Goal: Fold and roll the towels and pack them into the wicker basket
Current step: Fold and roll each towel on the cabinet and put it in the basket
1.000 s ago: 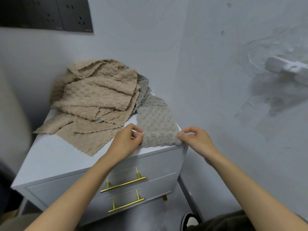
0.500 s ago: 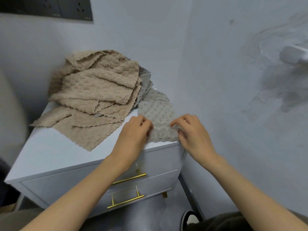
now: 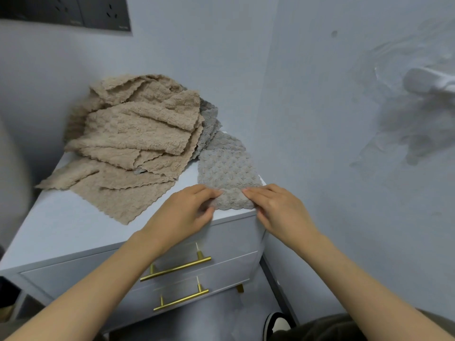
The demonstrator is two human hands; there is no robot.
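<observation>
We cannot see the near corners of the gray towel (image 3: 227,173): our left hand (image 3: 183,214) and right hand (image 3: 278,210) cover them, fingers curled over its bunched edge. Its far end runs under the beige towels (image 3: 138,134). The top edge cuts the socket panel (image 3: 98,13). The right edge cuts a blurred white object (image 3: 428,82). We cannot identify the blurred pale shape (image 3: 12,183) at the left edge.

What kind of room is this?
Likely a room at home, maybe a bedroom: a small white cabinet with drawers in a corner, towels piled on it, wall sockets above.
</observation>
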